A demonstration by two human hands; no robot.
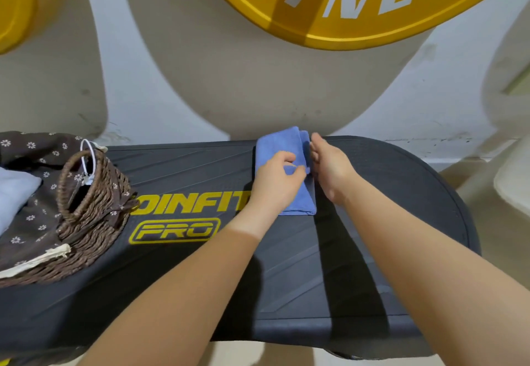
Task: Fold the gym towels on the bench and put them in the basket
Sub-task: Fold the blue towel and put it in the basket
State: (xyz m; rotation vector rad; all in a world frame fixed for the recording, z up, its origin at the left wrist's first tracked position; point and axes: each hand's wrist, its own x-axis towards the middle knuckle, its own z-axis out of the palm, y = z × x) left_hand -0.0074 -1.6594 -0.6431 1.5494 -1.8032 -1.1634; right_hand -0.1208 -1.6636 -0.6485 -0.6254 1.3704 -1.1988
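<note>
Head view: I see my left hand (276, 177) pinching the folded blue terry towel (279, 147) at the black rubber bench's (183, 170) far edge; my right hand (329, 164), fingers straight, presses its right fold. Soft and light, I judge; best gripped across its stacked layers. Brown wicker basket (94, 207) sits at the left end.

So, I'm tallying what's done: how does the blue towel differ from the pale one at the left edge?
The blue towel lies on the black bench, under both hands; the pale towel sits inside the wicker basket, untouched. The blue one is deep blue, the pale one whitish-blue. Both look folded.
</note>
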